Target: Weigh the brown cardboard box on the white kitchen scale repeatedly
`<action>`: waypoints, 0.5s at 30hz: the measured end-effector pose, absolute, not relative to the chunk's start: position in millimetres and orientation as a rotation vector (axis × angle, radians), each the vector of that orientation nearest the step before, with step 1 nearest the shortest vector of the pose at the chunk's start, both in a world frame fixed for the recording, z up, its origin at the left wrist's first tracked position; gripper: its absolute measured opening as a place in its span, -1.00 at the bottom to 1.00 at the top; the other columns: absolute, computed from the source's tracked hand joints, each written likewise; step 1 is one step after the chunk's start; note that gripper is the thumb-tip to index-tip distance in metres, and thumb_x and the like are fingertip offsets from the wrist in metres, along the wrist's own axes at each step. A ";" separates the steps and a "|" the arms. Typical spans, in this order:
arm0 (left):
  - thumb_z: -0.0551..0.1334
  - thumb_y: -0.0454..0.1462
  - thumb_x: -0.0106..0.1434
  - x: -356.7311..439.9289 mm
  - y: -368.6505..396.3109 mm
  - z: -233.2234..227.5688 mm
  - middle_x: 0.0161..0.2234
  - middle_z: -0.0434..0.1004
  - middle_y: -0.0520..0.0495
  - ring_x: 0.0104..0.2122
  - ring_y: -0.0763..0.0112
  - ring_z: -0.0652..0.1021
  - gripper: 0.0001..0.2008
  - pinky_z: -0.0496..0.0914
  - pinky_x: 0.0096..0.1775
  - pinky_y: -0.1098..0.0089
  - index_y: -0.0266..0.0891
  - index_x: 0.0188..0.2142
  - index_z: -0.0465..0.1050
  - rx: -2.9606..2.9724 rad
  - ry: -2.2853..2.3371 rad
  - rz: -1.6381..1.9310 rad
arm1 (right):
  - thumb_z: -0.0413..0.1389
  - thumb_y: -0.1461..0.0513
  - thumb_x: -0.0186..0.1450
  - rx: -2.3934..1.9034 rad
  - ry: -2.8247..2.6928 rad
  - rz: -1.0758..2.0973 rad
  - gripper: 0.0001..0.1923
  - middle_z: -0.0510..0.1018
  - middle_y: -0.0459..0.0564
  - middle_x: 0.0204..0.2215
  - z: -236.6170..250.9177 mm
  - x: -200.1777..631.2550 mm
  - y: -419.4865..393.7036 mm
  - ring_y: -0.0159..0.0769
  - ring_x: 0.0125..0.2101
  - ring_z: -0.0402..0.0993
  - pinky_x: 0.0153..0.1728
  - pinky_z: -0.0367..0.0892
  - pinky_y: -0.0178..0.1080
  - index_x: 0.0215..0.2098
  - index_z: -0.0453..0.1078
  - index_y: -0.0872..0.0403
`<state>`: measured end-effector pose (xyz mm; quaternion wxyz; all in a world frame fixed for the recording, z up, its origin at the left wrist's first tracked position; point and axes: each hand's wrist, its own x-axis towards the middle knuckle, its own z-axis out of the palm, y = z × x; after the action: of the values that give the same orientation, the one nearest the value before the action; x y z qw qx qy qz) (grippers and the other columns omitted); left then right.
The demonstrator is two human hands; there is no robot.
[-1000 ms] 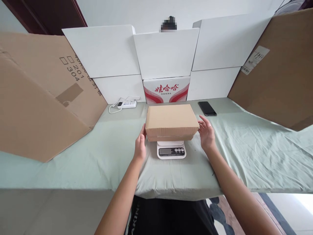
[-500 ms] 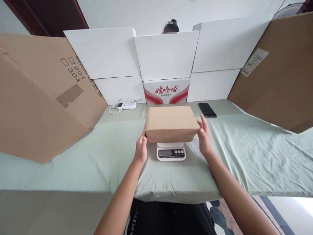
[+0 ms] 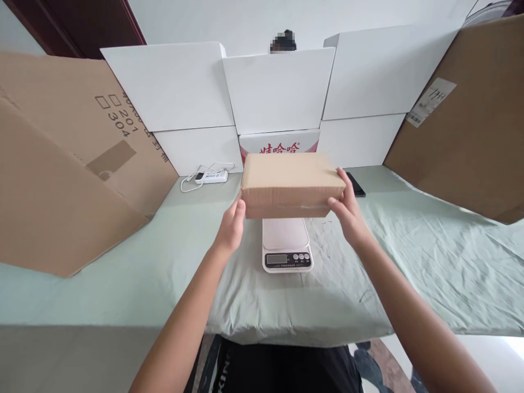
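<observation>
A brown cardboard box (image 3: 291, 185) is held up by its two ends, between my hands. My left hand (image 3: 231, 224) grips its left end, thumb on the near side. At the right end my right hand (image 3: 347, 210) is closed on the box, with fingers along its side and thumb near the lower front edge. Below and a little nearer to me stands a white kitchen scale (image 3: 287, 245) with a small display and several round buttons. The box is raised off the scale and hides the back of its platform.
A white power strip (image 3: 213, 176) with a cable lies at the back left. Partly behind my right hand lies a black phone (image 3: 357, 185). White boxes (image 3: 278, 93) wall the back; large cardboard panels (image 3: 73, 164) (image 3: 466, 125) flank both sides. A person's head shows behind.
Both hands have lifted the cardboard box up and away from the scale, so more of the scale's platform shows. The box now covers part of the red-lettered carton behind.
</observation>
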<state>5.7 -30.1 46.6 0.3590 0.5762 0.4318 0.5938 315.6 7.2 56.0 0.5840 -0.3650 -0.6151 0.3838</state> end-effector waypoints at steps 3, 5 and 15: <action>0.14 0.40 0.46 8.0 9.4 36.3 0.47 0.55 -0.21 0.60 -0.19 0.33 -0.14 0.21 0.60 -0.03 -0.16 0.39 0.56 1.421 1.090 1.577 | 0.30 -0.25 0.38 -0.816 -1.459 0.820 -0.09 0.31 -0.07 0.62 56.1 305.4 37.2 0.22 0.61 0.21 0.62 0.18 0.35 0.59 0.19 -0.33; 0.14 0.43 0.43 13.8 31.6 17.8 0.48 0.54 -0.23 0.60 -0.19 0.34 -0.11 0.20 0.60 -0.05 -0.15 0.38 0.57 1.337 1.096 1.622 | 0.27 -0.27 0.36 -0.813 -1.441 0.769 -0.04 0.21 -0.04 0.66 42.1 295.2 55.9 0.19 0.66 0.07 0.67 0.07 0.31 0.61 0.15 -0.27; 0.12 0.45 0.42 20.2 59.4 -37.7 0.52 0.49 -0.20 0.62 -0.10 0.30 -0.12 0.13 0.63 -0.07 -0.11 0.35 0.58 1.161 1.174 1.601 | 0.28 -0.33 0.29 -0.875 -1.364 0.896 0.19 0.11 0.03 0.70 -17.8 280.7 90.2 0.08 0.71 -0.04 0.73 -0.17 0.20 0.68 -0.08 -0.17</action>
<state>20.2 59.4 -37.7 0.4085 0.4607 0.4660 0.6354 280.7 90.2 -17.8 0.6012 -0.3778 -0.5885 0.3866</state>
